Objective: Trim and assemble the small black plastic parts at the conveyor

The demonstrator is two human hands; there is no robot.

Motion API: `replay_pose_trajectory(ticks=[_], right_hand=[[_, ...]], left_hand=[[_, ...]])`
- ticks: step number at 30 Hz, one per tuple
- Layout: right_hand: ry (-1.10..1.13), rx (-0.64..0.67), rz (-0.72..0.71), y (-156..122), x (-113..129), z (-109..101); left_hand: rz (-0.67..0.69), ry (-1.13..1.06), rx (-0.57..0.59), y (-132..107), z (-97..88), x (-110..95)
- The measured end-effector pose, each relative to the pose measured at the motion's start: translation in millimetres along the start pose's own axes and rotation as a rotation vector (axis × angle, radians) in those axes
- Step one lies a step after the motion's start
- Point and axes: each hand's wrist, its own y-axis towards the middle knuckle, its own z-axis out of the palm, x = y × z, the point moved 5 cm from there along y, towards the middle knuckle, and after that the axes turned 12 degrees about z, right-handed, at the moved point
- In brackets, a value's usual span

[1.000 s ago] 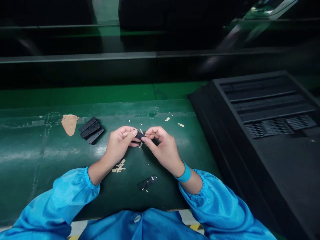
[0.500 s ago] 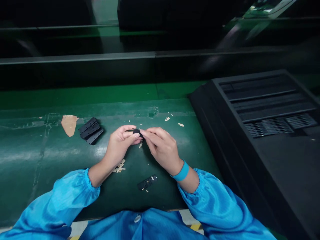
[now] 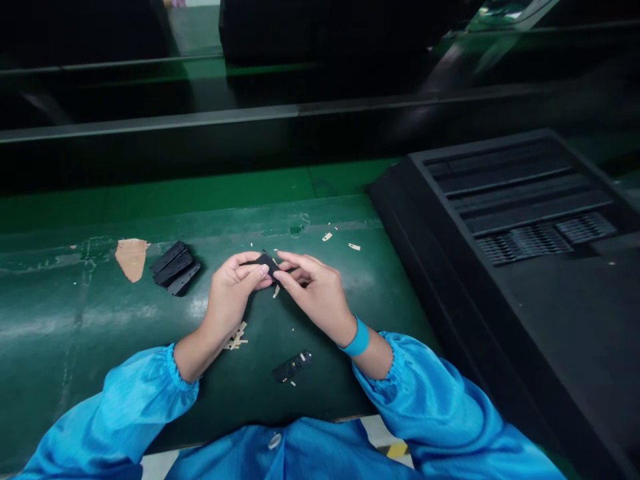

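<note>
My left hand (image 3: pixel 235 280) pinches a small flat black plastic part (image 3: pixel 267 263) between thumb and fingers. At the part's right end, my right hand (image 3: pixel 315 283) grips its edge with the thumb in front and fingers behind. The far side of the part is hidden by my fingers. Just below it, a pale scrap (image 3: pixel 276 291) shows. Beneath my left wrist lies a small heap of cream-coloured strips (image 3: pixel 237 338). Nearer my body rests another black plastic part (image 3: pixel 292 367) with several pale pieces on it.
Several similar black parts (image 3: pixel 176 268) lie stacked at the left, beside a tan, roughly triangular piece (image 3: pixel 132 260). Pale scraps (image 3: pixel 354 247) are scattered beyond my right hand. A large black slatted housing (image 3: pixel 520 267) takes up the right side of the green work surface (image 3: pixel 150 373).
The black part has turned so more of its flat face shows. My right hand has shifted from a fingertip pinch to gripping its edge. The view has shifted slightly.
</note>
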Motion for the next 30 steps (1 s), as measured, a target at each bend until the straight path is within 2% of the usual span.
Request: replay_pose_trajectory(ticks=[4,6,16,24,30], right_hand=[[-0.148,-0.079,-0.221,-5.9,14.9,-2.3],[-0.173,-0.076,-0.263,-7.1,18.0,-2.2],[-0.032,-0.058,-0.067,-2.2,12.9,-4.2],[-0.009,-0.027,-0.138,-4.4,19.8,-3.2],[-0.088,-0.029,-0.189,-5.4,22.1,-3.7]], left_hand=[[-0.027,0.026,-0.001,-1.6,1.9,-1.2],[-0.03,0.056,0.023,-3.0,3.2,-1.8],[0.055,0.146,0.13,-3.9,5.9,-7.3],[0.213,0.292,0.199,-7.4,8.3,-14.7],[0.252,0.343,0.221,-9.1,8.1,-15.5]])
